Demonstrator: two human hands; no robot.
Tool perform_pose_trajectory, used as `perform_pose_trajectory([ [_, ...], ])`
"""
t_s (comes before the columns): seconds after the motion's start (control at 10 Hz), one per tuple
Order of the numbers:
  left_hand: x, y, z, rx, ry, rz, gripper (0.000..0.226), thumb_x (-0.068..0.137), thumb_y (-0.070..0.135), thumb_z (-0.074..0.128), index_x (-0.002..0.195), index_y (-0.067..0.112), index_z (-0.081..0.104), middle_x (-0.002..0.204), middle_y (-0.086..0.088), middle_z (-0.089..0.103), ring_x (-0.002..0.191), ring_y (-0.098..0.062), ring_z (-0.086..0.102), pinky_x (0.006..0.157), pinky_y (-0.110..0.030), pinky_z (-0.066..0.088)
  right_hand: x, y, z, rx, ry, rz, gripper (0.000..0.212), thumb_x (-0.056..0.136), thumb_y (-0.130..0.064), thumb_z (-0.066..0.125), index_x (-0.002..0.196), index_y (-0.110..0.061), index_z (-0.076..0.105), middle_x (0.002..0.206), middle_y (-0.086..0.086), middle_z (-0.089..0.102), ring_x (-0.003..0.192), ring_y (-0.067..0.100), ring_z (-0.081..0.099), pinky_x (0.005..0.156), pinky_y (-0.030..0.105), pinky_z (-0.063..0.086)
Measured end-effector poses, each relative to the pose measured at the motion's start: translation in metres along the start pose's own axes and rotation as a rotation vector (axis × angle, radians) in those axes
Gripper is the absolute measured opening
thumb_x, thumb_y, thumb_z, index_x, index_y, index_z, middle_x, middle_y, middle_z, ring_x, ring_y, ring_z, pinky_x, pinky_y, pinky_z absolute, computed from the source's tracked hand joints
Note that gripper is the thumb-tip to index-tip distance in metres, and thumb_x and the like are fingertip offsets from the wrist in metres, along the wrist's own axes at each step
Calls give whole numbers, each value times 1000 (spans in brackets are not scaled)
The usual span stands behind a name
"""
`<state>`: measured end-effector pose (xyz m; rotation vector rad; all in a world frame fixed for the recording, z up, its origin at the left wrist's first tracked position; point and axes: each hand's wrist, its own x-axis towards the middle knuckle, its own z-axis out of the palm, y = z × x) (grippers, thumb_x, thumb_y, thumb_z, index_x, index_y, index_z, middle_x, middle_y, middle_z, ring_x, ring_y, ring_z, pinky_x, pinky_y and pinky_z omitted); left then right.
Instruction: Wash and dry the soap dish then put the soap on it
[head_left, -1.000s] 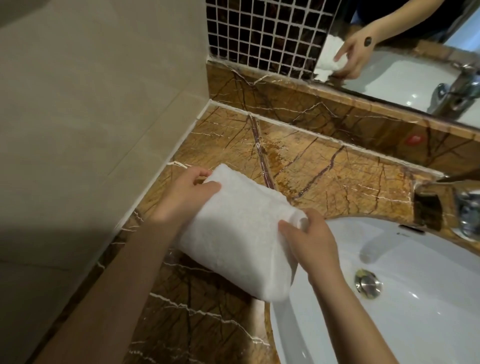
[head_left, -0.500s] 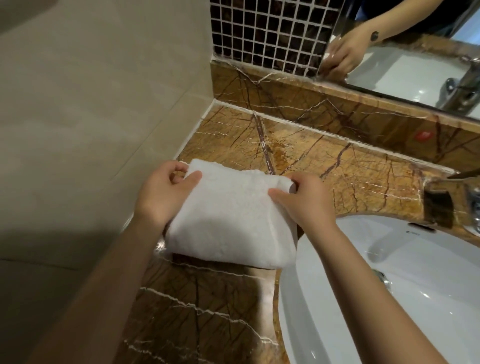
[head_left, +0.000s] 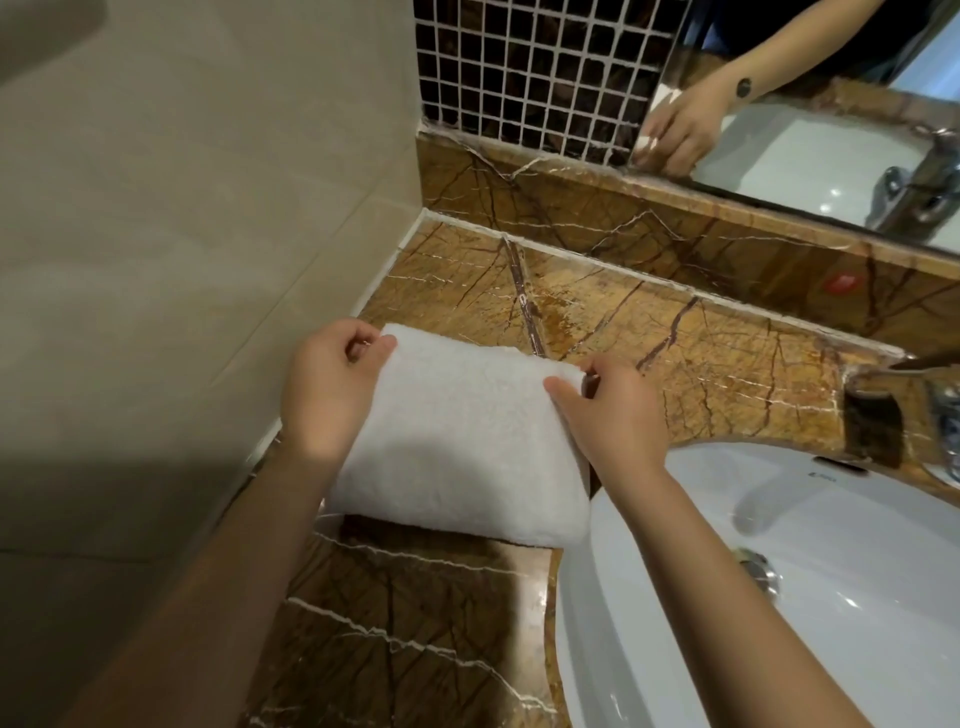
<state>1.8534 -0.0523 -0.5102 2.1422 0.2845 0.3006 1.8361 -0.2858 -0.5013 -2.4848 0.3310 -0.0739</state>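
At nine o'clock is the tiled wall (head_left: 156, 260). Just right of it the left hand (head_left: 327, 389) pinches the far-left corner of a folded white towel (head_left: 457, 441), thumb on top and fingers curled under. The towel lies at the centre, over the marble counter (head_left: 675, 353); whether its underside rests on the stone I cannot tell. Its long axis runs from about seven o'clock toward one o'clock, the rolled fold pointing to twelve. The right hand (head_left: 618, 415) pinches the far-right corner in the same closed grip. Further right, at four o'clock, is the white basin (head_left: 779, 623), and at three o'clock the tap (head_left: 935, 405) at the frame edge.

Neither soap dish nor soap is in view, and whether the dish sits wrapped inside the towel cannot be told.

The step looks like setting the towel down on the counter. To do it well, lower both corners together so the fold stays square, and keep the near edge off the basin rim, where it would soak up water.
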Motion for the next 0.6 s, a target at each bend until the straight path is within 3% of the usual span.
perform_pose_trajectory([
  [0.1, 8, 0, 3, -16, -37, 37, 12, 85, 26, 64, 74, 25, 60, 64, 9, 53, 59, -5, 47, 58, -25, 39, -11, -1, -1, -36, 93, -103, 35, 82, -34, 63, 115, -23, 57, 105, 0, 57, 85, 17, 54, 61, 30, 41],
  [0.2, 15, -1, 4, -16, -62, 36, 12, 85, 25, 63, 74, 26, 60, 66, 9, 54, 57, -1, 47, 54, -15, 37, -16, -4, 5, 28, 63, -158, 32, 83, -28, 66, 114, -26, 61, 108, 2, 53, 79, 18, 54, 61, 27, 38],
  [0.3, 16, -5, 5, 6, -56, 44, 13, 85, 28, 62, 72, 29, 59, 66, 10, 54, 57, -1, 48, 53, -15, 37, -15, -1, 11, 86, 43, -98, 27, 84, -27, 66, 111, -24, 65, 109, 3, 54, 77, 17, 54, 63, 26, 39],
  [0.4, 13, -2, 1, 73, -60, 64, 11, 86, 31, 60, 76, 28, 59, 67, 10, 55, 61, -5, 49, 56, -26, 40, -16, -2, 10, 45, 50, -101, 26, 85, -30, 64, 110, -25, 64, 108, 2, 53, 75, 17, 54, 60, 27, 41],
  [0.5, 10, 8, -5, 180, -95, 83, 9, 88, 34, 56, 88, 26, 59, 76, 9, 60, 69, -15, 56, 62, -33, 44, -14, -6, 1, -68, -35, -117, 26, 87, -33, 59, 111, -25, 63, 105, 3, 52, 70, 20, 54, 56, 28, 41],
  [0.6, 8, 40, -16, 321, -111, 156, 34, 91, 38, 50, 118, 18, 56, 110, -5, 64, 95, -27, 60, 79, -38, 47, -9, -26, -27, -184, -23, -210, 32, 86, -38, 57, 113, -21, 60, 103, 4, 55, 79, 24, 58, 59, 31, 48],
])
